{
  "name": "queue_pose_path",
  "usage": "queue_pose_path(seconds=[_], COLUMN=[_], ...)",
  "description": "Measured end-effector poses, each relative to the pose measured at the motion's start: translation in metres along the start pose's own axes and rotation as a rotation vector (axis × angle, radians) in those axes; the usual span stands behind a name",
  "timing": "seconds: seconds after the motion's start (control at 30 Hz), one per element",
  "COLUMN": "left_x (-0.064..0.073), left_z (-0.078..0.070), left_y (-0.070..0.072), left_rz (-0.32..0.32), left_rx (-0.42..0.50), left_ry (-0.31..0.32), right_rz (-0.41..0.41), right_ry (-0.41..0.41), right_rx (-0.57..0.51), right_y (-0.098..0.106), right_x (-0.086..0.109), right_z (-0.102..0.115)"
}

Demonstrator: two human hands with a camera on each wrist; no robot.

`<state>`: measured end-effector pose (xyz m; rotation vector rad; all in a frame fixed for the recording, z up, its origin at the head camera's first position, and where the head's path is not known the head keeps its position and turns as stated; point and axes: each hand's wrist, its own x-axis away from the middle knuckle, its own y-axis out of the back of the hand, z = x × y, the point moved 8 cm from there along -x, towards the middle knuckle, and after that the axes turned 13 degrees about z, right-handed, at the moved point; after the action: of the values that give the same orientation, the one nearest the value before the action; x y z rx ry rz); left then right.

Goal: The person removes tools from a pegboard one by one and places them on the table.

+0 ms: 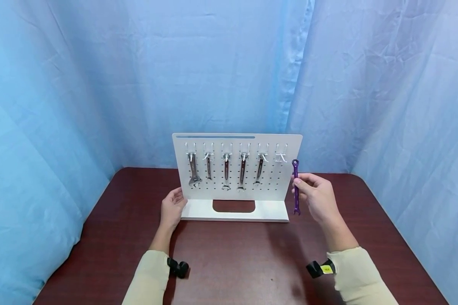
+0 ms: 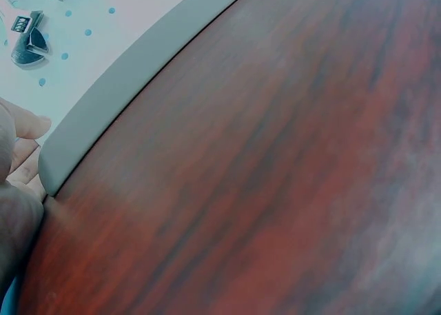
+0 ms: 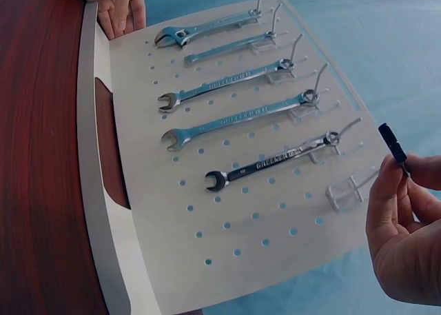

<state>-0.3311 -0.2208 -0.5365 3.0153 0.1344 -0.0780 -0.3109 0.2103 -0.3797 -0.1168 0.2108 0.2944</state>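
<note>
My right hand (image 1: 320,197) pinches a purple combination wrench (image 1: 296,197) between thumb and fingers, just off the right edge of a white pegboard stand (image 1: 272,210). The wrench hangs upright, ring end up; the right wrist view shows it dark and foreshortened. At the stand's lower left edge, my left hand (image 1: 173,207) holds on, thumb in front and fingers around the edge, partly hidden. An adjustable wrench (image 1: 194,171) and several silver wrenches hang from the hooks. Beside the purple wrench, the rightmost hook (image 1: 280,157) carries nothing.
The stand rests on a dark red-brown wooden table (image 1: 229,254). Blue curtains (image 1: 213,76) surround its back and sides. The stand's base has an oblong cut-out. A black wrist camera (image 1: 178,267) sits on the left wrist, another (image 1: 316,269) on the right.
</note>
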Motion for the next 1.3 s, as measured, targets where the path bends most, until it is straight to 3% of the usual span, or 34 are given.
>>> queue_pose_path(seconds=[0.43, 0.73, 1.1, 1.3], left_x=[0.001, 0.001, 0.001, 0.001], left_z=[0.001, 0.002, 0.002, 0.002], left_y=[0.001, 0.001, -0.001, 0.0], left_rz=[0.006, -0.002, 0.001, 0.0], left_rx=[-0.008, -0.016, -0.011, -0.002], left_ry=[0.007, 0.004, 0.004, 0.003], right_rz=[-0.038, -0.077, -0.109, -0.126], right_ry=[-0.066, -0.274, -0.379, -0.431], right_rx=[-0.005, 0.12, 0.153, 0.238], right_y=[0.033, 0.057, 0.078, 0.086], right_x=[0.003, 0.0, -0.006, -0.008], right_z=[-0.022, -0.059, -0.104, -0.125])
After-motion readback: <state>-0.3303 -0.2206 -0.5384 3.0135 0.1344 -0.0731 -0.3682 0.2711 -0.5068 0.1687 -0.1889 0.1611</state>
